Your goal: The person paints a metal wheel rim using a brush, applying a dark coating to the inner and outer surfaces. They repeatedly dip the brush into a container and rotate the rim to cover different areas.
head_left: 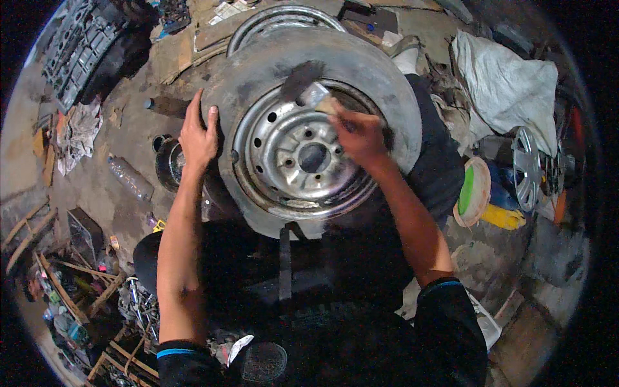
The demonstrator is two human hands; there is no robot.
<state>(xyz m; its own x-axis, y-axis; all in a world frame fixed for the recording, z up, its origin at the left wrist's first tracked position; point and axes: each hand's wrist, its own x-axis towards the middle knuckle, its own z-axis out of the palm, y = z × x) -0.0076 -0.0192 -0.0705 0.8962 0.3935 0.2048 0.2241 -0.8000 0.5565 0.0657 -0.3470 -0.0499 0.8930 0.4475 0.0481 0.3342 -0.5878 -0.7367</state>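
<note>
A tyre point(255, 71) with a grey, dusty-looking sidewall lies face up in front of my body. Its silvery steel wheel rim point(274, 138) shows bolt holes around a dark centre hole. In my right hand point(360, 133) is a paintbrush point(314, 95), gripped by its pale handle. The brush's dark bristles, blurred, meet the sidewall just above the rim, near darker smudges on the rubber. My left hand point(198, 137) is open at the tyre's left edge, fingers stretched and thumb beside the rubber; whether it presses there I cannot tell.
Another steel rim point(287, 19) lies beyond the tyre. A dark can point(169, 161) and a plastic bottle point(131, 178) are on the left. To the right are a white sack point(509, 80), a round tub with green inside point(474, 192) and a wheel cover point(527, 169). Scrap wood point(61, 290) fills the lower left.
</note>
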